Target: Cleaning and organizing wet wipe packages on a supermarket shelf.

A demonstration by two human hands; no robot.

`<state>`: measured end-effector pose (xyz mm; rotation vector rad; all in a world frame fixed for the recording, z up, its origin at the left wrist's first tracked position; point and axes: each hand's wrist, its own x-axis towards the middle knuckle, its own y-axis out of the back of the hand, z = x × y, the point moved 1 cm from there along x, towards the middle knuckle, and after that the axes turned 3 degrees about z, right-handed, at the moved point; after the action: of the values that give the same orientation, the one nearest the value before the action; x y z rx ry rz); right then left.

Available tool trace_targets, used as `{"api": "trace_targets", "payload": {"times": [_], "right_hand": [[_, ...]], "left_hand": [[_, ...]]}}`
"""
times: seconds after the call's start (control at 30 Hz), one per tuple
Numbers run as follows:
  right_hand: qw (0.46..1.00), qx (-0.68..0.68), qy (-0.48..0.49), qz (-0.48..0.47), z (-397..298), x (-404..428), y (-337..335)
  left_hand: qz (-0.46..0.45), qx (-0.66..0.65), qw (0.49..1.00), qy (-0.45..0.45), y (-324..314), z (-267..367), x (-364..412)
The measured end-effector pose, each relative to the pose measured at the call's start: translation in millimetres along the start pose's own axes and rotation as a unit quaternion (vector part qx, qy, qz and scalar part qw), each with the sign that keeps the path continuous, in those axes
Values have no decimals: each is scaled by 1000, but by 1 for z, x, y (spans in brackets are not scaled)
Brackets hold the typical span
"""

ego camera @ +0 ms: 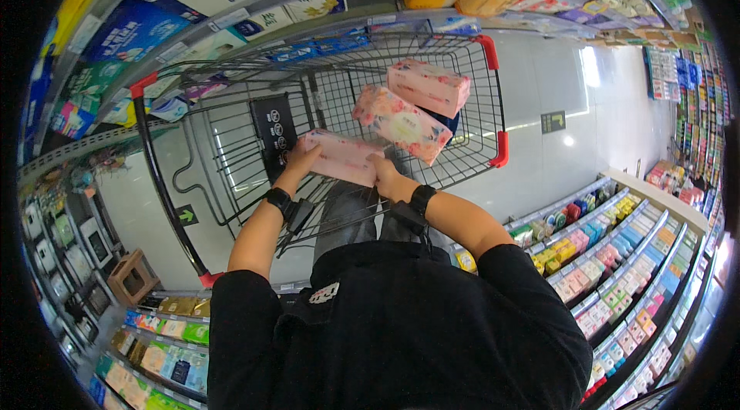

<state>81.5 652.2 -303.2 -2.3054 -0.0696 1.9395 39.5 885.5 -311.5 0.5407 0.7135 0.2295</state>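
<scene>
Between my two hands is a pink pack of tissues, held by its short ends over the near side of a wire shopping cart. My left hand grips the left end, thumb on top. At the other end, my right hand has its thumb against the pack's edge. Two more packs lie in the cart: a floral tissue pack set at a slant, and a pink tissue pack behind it. Something dark blue shows partly beneath them.
The cart's black handle bar with red corners is on the left. Shelves of packaged paper goods run along the cart's far side. Behind me on the right are shelves of boxes and bottles. Tiled floor lies beyond the cart's right end.
</scene>
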Motion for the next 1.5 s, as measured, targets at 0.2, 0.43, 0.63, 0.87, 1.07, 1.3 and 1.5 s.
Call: {"api": "trace_targets", "payload": {"times": [0.2, 0.43, 0.63, 0.87, 1.07, 1.3, 1.5], "right_hand": [[895, -178, 392, -119, 29, 123, 80], [826, -488, 264, -96, -21, 40, 28], [856, -461, 222, 78, -58, 16, 16], [569, -587, 548, -177, -90, -18, 27], [663, -600, 442, -76, -115, -76, 54], [685, -523, 489, -132, -149, -185, 141], [661, -572, 476, -99, -164, -194, 264]], "left_hand": [[-151, -210, 955, 145, -28, 65, 28], [-70, -232, 946, 216, -27, -2, -10], [-125, -151, 958, 211, 3, 83, -33], [-76, -327, 924, 185, 1, 61, 1], [-113, -290, 945, 99, -28, 110, -11], [19, -280, 960, 3, -81, 213, -50], [-16, -211, 946, -247, -162, 310, -82]]}}
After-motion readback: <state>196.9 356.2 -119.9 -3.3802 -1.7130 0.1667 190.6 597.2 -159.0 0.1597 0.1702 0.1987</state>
